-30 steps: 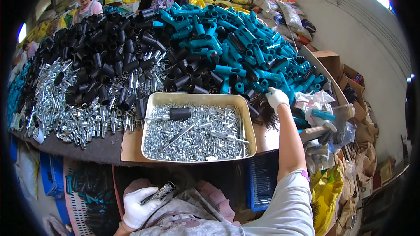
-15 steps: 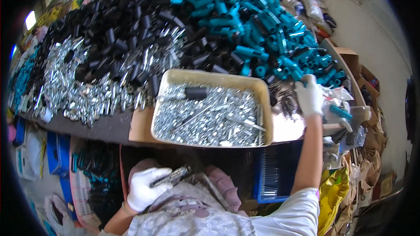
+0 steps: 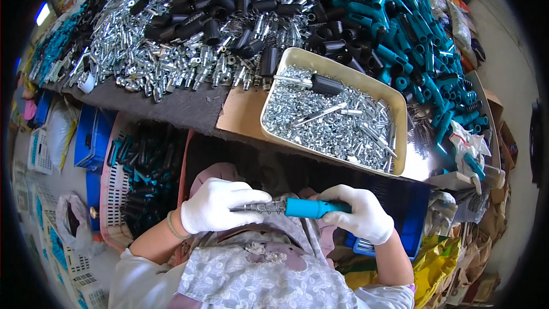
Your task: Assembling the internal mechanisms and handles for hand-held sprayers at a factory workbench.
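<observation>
In front of my lap both hands, in white gloves, face each other. My left hand is closed around a metal shaft with a coil spring on it. In my right hand is a teal plastic sleeve, lying level. The shaft's spring end meets the open left end of the sleeve; whether it has entered cannot be made out. Beyond my hands stands a cream tray of small metal parts. A black sleeve with a metal rod lies across its contents.
Metal shafts, black sleeves and teal sleeves are heaped on the table. Loose springs lie right of the tray. Below the table's edge stand a pink basket with finished-looking handles and blue crates.
My right hand has come back from the right side of the table and now holds a teal sleeve. The shaft in my left hand now meets it. The view has shifted.
</observation>
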Demonstrator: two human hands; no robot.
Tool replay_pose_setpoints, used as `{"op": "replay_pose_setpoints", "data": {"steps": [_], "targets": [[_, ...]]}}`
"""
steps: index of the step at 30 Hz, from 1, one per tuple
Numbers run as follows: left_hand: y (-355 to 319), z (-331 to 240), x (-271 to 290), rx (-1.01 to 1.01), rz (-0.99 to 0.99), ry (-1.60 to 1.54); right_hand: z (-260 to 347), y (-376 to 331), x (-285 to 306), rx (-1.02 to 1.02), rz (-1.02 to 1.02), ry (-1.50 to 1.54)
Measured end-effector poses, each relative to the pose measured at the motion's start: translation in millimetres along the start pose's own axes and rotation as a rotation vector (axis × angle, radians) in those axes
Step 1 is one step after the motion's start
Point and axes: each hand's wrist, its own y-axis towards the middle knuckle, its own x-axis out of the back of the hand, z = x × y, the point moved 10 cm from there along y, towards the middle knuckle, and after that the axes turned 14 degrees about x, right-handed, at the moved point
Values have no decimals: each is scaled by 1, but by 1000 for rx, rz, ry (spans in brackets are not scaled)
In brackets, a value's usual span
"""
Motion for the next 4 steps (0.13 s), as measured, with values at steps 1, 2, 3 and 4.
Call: {"op": "replay_pose_setpoints", "data": {"steps": [1, 2, 3, 4], "targets": [[-2, 0, 1, 2, -8, 0, 3, 4, -8, -12, 56, -20], [-4, -1, -1, 11, 6, -7, 8, 8, -17, -25, 112, -41], [-5, -2, -4, 19, 20, -14, 21, 16, -24, 106, 91, -102], [-6, -2, -2, 17, 15, -13, 21, 21, -37, 96, 111, -99]]}}
